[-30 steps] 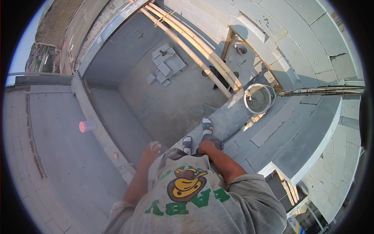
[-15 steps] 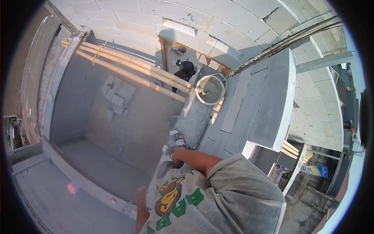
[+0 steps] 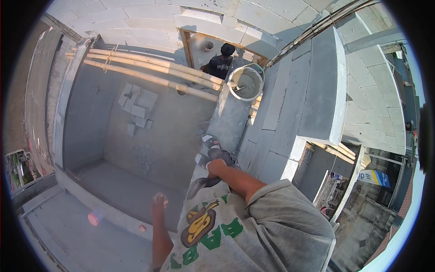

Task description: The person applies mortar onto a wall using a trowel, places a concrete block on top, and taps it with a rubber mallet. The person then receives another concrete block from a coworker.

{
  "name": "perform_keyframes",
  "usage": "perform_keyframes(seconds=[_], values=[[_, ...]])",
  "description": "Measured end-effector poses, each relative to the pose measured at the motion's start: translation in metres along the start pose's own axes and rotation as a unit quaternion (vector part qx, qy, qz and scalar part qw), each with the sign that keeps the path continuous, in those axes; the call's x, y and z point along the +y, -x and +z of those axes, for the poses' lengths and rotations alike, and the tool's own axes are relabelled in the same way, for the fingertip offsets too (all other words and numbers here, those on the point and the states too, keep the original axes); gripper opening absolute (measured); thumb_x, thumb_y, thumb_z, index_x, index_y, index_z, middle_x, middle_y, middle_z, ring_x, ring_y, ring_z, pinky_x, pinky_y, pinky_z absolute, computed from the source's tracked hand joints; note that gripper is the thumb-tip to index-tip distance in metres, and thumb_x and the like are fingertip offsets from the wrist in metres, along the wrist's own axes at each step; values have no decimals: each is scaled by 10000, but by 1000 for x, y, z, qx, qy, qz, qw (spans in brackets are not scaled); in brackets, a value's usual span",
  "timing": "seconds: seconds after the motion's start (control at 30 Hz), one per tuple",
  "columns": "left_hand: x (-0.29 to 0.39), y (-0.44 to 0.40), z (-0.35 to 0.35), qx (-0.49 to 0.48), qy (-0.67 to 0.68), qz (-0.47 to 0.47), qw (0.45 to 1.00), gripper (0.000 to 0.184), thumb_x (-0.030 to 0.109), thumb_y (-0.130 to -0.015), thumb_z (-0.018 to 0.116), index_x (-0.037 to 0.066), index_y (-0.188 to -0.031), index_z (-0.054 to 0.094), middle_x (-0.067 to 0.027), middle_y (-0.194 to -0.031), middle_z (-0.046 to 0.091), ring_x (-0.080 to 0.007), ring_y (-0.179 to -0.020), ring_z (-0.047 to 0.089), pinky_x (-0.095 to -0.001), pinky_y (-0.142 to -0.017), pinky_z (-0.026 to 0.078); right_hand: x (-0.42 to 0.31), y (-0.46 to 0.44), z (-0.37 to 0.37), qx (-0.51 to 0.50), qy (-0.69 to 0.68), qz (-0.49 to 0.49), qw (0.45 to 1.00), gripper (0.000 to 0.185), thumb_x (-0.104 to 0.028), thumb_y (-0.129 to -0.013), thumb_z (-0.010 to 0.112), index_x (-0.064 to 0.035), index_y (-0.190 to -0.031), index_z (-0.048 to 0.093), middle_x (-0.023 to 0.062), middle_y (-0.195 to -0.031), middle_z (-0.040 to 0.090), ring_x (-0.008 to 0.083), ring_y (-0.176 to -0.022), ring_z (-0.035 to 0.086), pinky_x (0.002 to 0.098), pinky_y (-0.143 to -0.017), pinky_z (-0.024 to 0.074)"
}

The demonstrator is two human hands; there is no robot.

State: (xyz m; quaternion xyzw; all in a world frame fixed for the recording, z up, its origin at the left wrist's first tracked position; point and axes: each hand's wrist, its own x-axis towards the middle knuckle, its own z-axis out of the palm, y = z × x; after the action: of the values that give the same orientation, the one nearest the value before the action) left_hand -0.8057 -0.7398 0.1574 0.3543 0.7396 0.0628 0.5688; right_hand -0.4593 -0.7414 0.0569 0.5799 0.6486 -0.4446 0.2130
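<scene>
My left hand is raised at the left of my body, over the drop beside the wall top. Its fingers look curled, and I see no object in them. My right arm reaches forward from a grey short sleeve. The right hand, by my dark-clothed legs, cannot be made out. My feet, in sandals, stand on a narrow grey ledge. Farther along the ledge stands a round bucket with grey mortar and a tool in it, apart from both hands.
Bamboo poles span the recess left of the ledge. Broken light blocks lie on the floor below. A person in dark clothes and a cap is beyond the bucket. A block wall rises at right. A pink cup stands at lower left.
My left hand has come up and is now clearer. The co-worker has straightened and moved slightly right. My camera view has shifted a little.
</scene>
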Motion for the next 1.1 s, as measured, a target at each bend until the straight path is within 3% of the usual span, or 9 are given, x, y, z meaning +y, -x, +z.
perform_keyframes(seconds=[0.07, 0.13, 0.27, 0.33, 0.63, 0.83, 0.9, 1.0, 1.1], values=[[-29, -5, 0, -38, -21, -1, 999, 502, 380, -894, 569, 33, -1254, 520, -55, -1011, 617, -176, -836, 612, -336, -716, 455, 5, 2, 6, 9, 13, -6, 1000, 239, -222, -720, 678, -122, -930, 737, 94, -992, 704, 257, -929, 679, 396, -757, 530], [-63, -2, -3, -9, -8, -39, 999, 486, 377, -872, 584, 52, -1231, 534, -85, -1010, 622, -194, -835, 626, -322, -682, 476, 6, 2, 6, 23, 23, -11, 999, 256, -245, -727, 664, -114, -935, 736, 106, -993, 703, 272, -929, 679, 392, -772, 532], [-77, -3, -7, -42, -10, -64, 997, 502, 396, -871, 603, 61, -1236, 526, -91, -1029, 620, -204, -862, 625, -341, -710, 485, 0, 10, 22, 35, 5, 27, 999, 265, -243, -710, 685, -110, -934, 735, 116, -998, 699, 280, -930, 677, 401, -780, 529], [-68, -1, -8, -35, -1, -57, 998, 372, 314, -892, 589, 71, -1173, 561, -57, -964, 609, -183, -803, 598, -319, -645, 465, -3, 13, 9, 60, 0, 29, 998, 267, -249, -715, 686, -110, -938, 734, 117, -997, 698, 280, -936, 675, 402, -782, 528], [-28, -11, -11, -35, -4, 19, 999, 494, 412, -865, 595, 61, -1209, 543, -79, -1053, 603, -203, -911, 593, -393, -774, 435, -6, 10, -9, -24, -6, 25, 999, 378, -373, -776, 668, -109, -1044, 707, 95, -1107, 673, 278, -1034, 640, 417, -857, 501], [-50, -30, -9, -42, -7, 41, 998, 511, 422, -873, 575, 76, -1246, 523, -68, -1057, 605, -208, -860, 610, -370, -702, 447, -7, 3, -38, -159, 60, -1, 985, 442, -436, -779, 676, -121, -1089, 693, 80, -1195, 637, 297, -1125, 589, 452, -917, 466], [-61, -20, -6, -29, 13, 39, 999, 513, 432, -874, 583, 45, -1208, 534, -90, -1030, 610, -210, -848, 618, -342, -693, 467, -13, 32, -49, 5, 22, 6, 1000, 414, -398, -763, 687, -115, -1065, 702, 92, -1175, 644, 294, -1117, 594, 455, -911, 471], [-68, -2, -14, -45, -12, 40, 998, 519, 443, -874, 599, 22, -1173, 543, -106, -989, 615, -205, -830, 622, -309, -679, 485, -10, 25, -23, 86, 34, 68, 993, 350, -318, -747, 684, -111, -1028, 712, 110, -1107, 670, 278, -1057, 629, 441, -875, 494], [-81, 10, -22, -60, -57, 23, 996, 510, 440, -872, 611, 43, -1184, 537, -92, -969, 618, -191, -814, 617, -300, -660, 479, -7, 24, -5, 86, 21, 72, 993, 284, -216, -755, 663, -130, -1020, 720, 88, -1063, 686, 260, -987, 661, 425, -782, 534]])
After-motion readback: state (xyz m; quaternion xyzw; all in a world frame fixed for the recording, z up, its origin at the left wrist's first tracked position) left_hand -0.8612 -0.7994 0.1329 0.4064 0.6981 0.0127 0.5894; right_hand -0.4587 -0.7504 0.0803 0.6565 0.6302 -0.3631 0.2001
